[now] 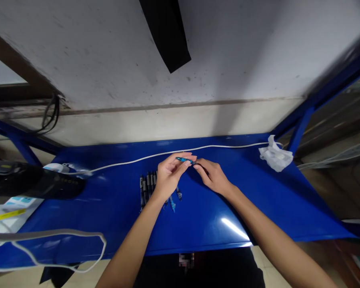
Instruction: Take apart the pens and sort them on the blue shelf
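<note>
A blue pen (183, 159) is held above the blue table (114, 224), between both hands. My left hand (169, 174) grips its barrel with thumb and fingers. The fingertips of my right hand (211, 173) pinch the pen's dark right end. Beneath and to the left of my left hand lies a row of several dark pens (144, 190) with grey grips, partly hidden by the hand and forearm. A light blue pen (172, 204) and a dark pen (179, 194) show just right of my left wrist.
A white cable (132, 161) runs along the table's back. Crumpled white plastic (276, 155) sits at the back right. On the left are a black device (54, 184), a white-blue box (15, 212) and a looping white cable (63, 232). Blue frame bars flank the table.
</note>
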Motion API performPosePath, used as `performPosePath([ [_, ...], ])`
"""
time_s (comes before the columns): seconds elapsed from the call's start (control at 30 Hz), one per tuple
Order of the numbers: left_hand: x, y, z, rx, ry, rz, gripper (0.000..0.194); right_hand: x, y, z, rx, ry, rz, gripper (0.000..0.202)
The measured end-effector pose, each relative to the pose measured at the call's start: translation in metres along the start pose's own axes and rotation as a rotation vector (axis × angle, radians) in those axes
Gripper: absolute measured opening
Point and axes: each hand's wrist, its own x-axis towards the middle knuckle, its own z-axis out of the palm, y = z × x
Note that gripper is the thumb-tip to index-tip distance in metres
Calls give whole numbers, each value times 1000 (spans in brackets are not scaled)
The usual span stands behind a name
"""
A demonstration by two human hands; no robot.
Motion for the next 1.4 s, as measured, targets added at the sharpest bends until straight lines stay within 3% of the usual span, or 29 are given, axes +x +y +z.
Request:
performPosePath([
  [0.2,4,-7,-3,162,227,43,24,1,0,0,-75,-18,-55,36],
  [0.4,8,-14,-3,170,266,3,33,-1,7,3,-50,-35,-14,25],
  [0.53,8,-17,-4,176,226,-73,49,-2,5,2,-124,-36,2,26],
  [0.7,8,-15,-15,313,160,-23,66,0,-4,-1,-147,-102,-56,34],
  [0.83,11,-6,-24,202,9,-10,41,1,-2,-3,-183,-74,-52,38],
  [0.97,13,-4,-27,167,-107,-7,36,0,7,-2,-200,-21,-36,33],
  [1.17,17,-15,-28,212,124,19,29,-3,11,-2,-135,-38,56,20],
  [1.4,22,-15,-35,117,276,46,38,1,7,-5,-243,-14,-15,38],
])
